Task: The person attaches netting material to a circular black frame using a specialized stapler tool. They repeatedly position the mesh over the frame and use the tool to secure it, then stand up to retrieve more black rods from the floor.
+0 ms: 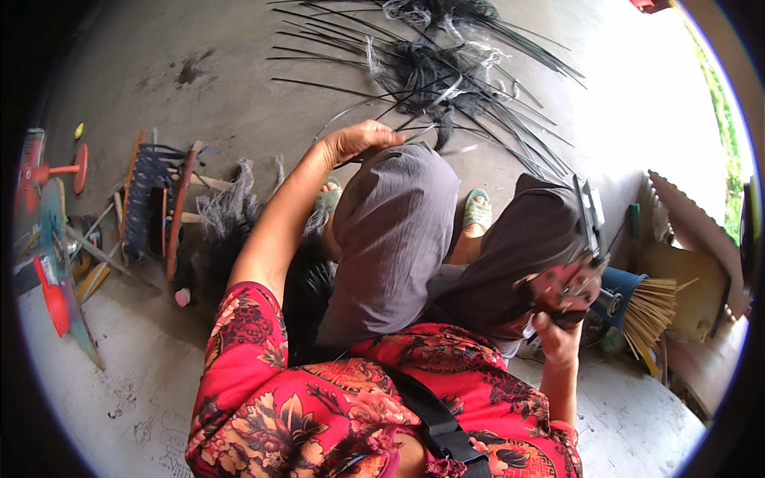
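My left hand (366,140) is beside my left knee, its fingers curled together. Dark thin strands show next to the fingers, but what lies inside the grip is hidden. On the right, my right hand (559,341) is wrapped round the lower end of a reddish-brown metal tool (564,288), blurred, with long metal bars rising from it over my right thigh. Ahead of my knees, bundles of thin black rods (510,107) lie on the floor, tangled with black and whitish fibres (426,68).
To the left lie a dark woven frame (151,199) with wooden sides, a red plastic piece (52,299) and more fibre tufts (231,199). A blue container (621,296) with a straw-coloured broom (653,315) is close to my right hand. Boards (701,239) lean at the far right.
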Available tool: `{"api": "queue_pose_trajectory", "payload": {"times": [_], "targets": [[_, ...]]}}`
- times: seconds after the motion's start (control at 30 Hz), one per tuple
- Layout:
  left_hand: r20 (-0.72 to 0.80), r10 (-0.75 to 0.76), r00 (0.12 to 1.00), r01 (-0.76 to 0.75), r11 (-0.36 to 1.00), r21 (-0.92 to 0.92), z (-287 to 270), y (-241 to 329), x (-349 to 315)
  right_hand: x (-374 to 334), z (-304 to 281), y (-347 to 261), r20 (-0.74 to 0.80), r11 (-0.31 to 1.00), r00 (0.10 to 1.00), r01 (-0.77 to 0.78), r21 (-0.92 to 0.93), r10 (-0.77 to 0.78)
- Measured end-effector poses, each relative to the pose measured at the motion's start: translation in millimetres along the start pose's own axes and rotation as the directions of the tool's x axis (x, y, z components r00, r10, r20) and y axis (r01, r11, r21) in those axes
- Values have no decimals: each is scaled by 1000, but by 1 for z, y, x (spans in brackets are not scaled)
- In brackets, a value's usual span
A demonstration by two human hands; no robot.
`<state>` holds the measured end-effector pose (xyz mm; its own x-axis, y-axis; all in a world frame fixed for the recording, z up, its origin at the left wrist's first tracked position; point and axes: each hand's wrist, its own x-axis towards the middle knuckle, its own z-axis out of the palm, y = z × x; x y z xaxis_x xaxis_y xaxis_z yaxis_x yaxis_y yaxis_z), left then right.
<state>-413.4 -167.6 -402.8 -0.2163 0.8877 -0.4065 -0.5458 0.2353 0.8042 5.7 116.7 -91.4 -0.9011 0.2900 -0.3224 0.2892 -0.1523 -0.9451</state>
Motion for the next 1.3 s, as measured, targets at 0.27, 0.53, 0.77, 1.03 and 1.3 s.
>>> {"api": "queue_pose_trajectory", "payload": {"times": [0.27,0.53,0.77,1.03,1.3], "targets": [[-372,73,925,-50,996,73,62,-2,-182,47,2,30,294,939,945,34,342,-141],[-742,462,485,70,825,560,219,-4,-373,28,53,86,382,835,909,-77,545,-166],[-456,860,-230,563,500,658,327,-42,-530,55,107,110,489,876,851,-76,476,-191],[-762,621,183,734,430,526,397,-298,-487,64,79,143,526,849,827,-123,514,-199],[-979,13,204,921,336,197,369,-592,-505,26,79,163,526,856,826,-110,505,-204]]}}
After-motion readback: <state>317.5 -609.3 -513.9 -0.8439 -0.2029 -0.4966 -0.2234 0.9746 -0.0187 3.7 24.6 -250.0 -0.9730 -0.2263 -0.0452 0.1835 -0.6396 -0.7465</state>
